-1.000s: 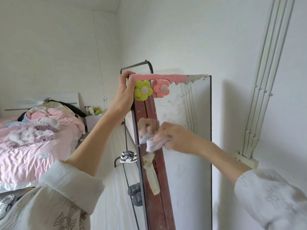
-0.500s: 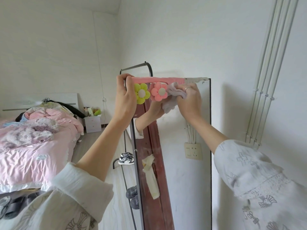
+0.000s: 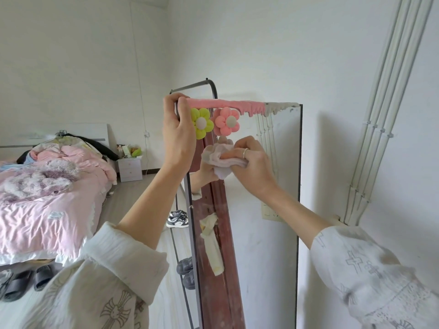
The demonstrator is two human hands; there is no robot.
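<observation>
Right grip (image 3: pixel 251 162) has dropped from the top edge since half a second back. Now it sits just under the pink flower (image 3: pixel 225 121), fingers bunched round the cloth (image 3: pixel 216 157) and pressing it on the mirror (image 3: pixel 285 191) glass. Left grip (image 3: pixel 179 134) is curled over the mirror's top left corner, steadying it. Mirror stands tall, long axis up-down, so most of the glass lies below and right of the cloth. My guess is the next stroke goes downward.
</observation>
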